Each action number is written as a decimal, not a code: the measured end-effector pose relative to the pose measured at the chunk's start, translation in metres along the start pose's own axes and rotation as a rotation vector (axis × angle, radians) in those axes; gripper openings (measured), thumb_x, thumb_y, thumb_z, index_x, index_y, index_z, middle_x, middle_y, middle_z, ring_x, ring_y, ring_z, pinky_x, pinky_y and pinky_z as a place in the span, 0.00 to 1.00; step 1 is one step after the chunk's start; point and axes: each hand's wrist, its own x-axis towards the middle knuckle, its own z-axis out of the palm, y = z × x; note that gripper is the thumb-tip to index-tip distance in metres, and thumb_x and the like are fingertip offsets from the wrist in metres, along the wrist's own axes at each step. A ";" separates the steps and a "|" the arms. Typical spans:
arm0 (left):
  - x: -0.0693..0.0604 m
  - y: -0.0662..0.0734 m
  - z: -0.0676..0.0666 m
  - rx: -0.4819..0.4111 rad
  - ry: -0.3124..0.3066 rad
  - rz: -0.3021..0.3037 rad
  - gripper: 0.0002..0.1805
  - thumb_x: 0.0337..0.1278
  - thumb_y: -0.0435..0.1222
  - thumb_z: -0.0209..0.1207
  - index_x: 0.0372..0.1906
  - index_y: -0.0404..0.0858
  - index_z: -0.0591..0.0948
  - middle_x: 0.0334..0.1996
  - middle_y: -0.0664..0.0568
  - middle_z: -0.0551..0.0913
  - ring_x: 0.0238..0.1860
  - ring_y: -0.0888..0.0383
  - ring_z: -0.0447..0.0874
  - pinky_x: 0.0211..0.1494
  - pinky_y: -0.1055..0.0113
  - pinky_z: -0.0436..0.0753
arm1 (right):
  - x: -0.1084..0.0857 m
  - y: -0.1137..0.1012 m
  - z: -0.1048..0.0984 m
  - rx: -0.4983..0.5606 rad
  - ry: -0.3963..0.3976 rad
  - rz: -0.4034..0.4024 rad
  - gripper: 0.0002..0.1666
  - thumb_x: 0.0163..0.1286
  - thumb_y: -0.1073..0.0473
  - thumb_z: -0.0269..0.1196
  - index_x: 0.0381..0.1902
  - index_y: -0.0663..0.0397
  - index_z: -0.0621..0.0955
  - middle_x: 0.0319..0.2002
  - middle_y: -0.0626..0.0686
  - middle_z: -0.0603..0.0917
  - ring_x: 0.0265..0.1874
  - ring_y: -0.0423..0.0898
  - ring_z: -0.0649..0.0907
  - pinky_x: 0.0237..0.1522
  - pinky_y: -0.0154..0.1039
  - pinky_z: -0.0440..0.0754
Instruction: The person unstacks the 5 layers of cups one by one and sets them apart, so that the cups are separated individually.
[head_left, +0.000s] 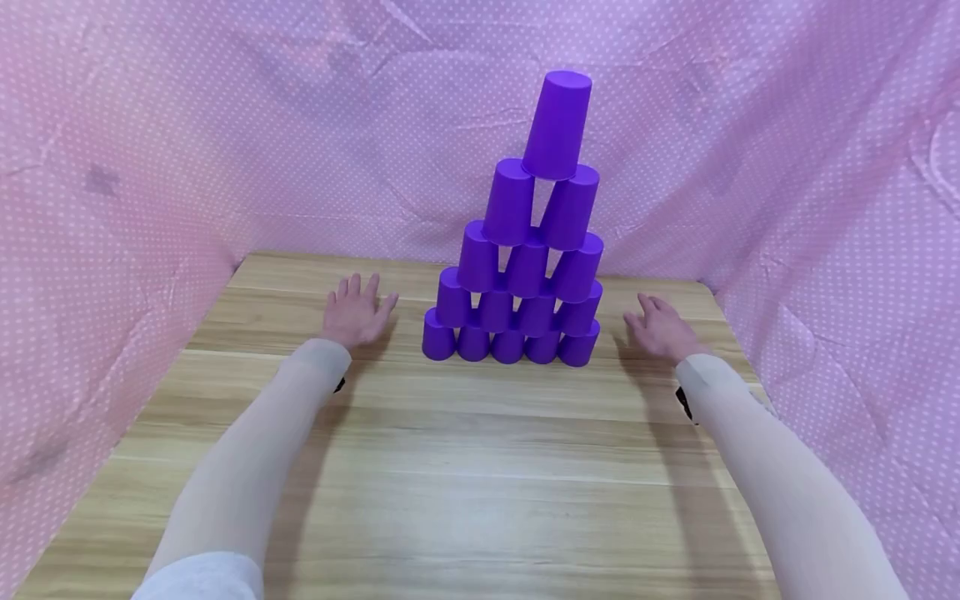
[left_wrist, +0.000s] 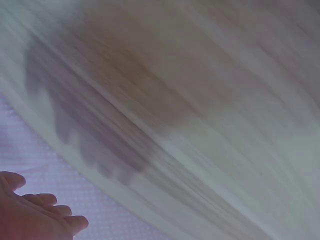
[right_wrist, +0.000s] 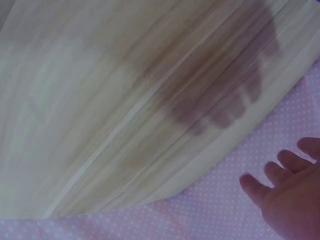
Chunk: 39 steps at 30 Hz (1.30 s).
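Through the head camera I see pale wooden table (head_left: 465,467) across the lower frame, running back to dotted pink cloth (head_left: 300,108). Left of centre, my left hand (head_left: 356,313) — right of centre, my right hand (head_left: 663,328) — both loosely outstretched, empty, flanking the purple cup pyramid (head_left: 526,271) mid-frame.

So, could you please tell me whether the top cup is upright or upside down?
Upside down: the top cup shows its closed, narrower end uppermost and its wider end below.

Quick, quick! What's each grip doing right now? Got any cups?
Left grip: open, fingers spread, holding nothing, apart from the purple cup tower.
Right grip: open, holding nothing, also apart from the tower.
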 end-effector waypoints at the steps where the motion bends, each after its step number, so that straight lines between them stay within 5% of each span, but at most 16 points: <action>1: 0.001 0.002 0.000 -0.014 0.006 0.001 0.44 0.67 0.63 0.24 0.75 0.36 0.46 0.71 0.29 0.41 0.70 0.32 0.35 0.68 0.38 0.38 | 0.000 -0.001 0.001 0.015 -0.004 0.000 0.42 0.77 0.42 0.37 0.71 0.72 0.49 0.68 0.76 0.50 0.67 0.70 0.52 0.65 0.65 0.50; 6: 0.005 0.017 -0.007 -0.117 0.071 0.024 0.45 0.66 0.65 0.24 0.75 0.36 0.48 0.71 0.28 0.44 0.70 0.33 0.38 0.70 0.43 0.39 | -0.001 -0.008 0.006 0.096 -0.022 -0.017 0.37 0.74 0.51 0.45 0.70 0.73 0.53 0.65 0.76 0.57 0.64 0.72 0.57 0.65 0.63 0.52; 12: 0.010 0.038 -0.022 -0.184 0.161 0.097 0.45 0.66 0.65 0.26 0.74 0.34 0.50 0.70 0.30 0.51 0.69 0.35 0.47 0.70 0.44 0.47 | -0.005 -0.020 0.015 0.260 -0.066 -0.029 0.43 0.60 0.65 0.58 0.70 0.71 0.54 0.64 0.74 0.62 0.62 0.70 0.64 0.62 0.62 0.61; 20: 0.007 0.074 -0.057 -0.350 0.302 0.141 0.40 0.69 0.61 0.32 0.74 0.37 0.55 0.69 0.34 0.57 0.68 0.39 0.54 0.69 0.46 0.55 | -0.011 -0.029 0.035 0.743 -0.128 -0.085 0.44 0.54 0.76 0.62 0.68 0.74 0.58 0.65 0.71 0.63 0.63 0.66 0.65 0.64 0.55 0.63; 23: 0.008 0.090 -0.073 -0.392 0.333 0.166 0.39 0.68 0.61 0.33 0.73 0.39 0.56 0.69 0.38 0.59 0.68 0.42 0.55 0.69 0.49 0.56 | -0.015 -0.034 0.040 0.847 -0.140 -0.109 0.44 0.51 0.77 0.64 0.67 0.73 0.61 0.64 0.70 0.66 0.63 0.65 0.67 0.64 0.53 0.63; 32: -0.006 0.156 -0.128 -0.539 0.441 0.335 0.35 0.67 0.58 0.42 0.70 0.40 0.64 0.66 0.50 0.67 0.65 0.61 0.62 0.65 0.67 0.61 | -0.017 -0.039 0.050 0.883 -0.107 -0.099 0.38 0.52 0.70 0.72 0.61 0.67 0.70 0.57 0.65 0.75 0.58 0.59 0.73 0.63 0.52 0.66; 39: -0.020 0.194 -0.150 -0.624 0.481 0.417 0.37 0.59 0.57 0.56 0.67 0.40 0.68 0.62 0.53 0.71 0.61 0.65 0.66 0.61 0.74 0.63 | -0.018 -0.042 0.058 0.918 -0.101 -0.076 0.37 0.53 0.65 0.73 0.61 0.64 0.72 0.55 0.63 0.77 0.54 0.58 0.75 0.62 0.52 0.67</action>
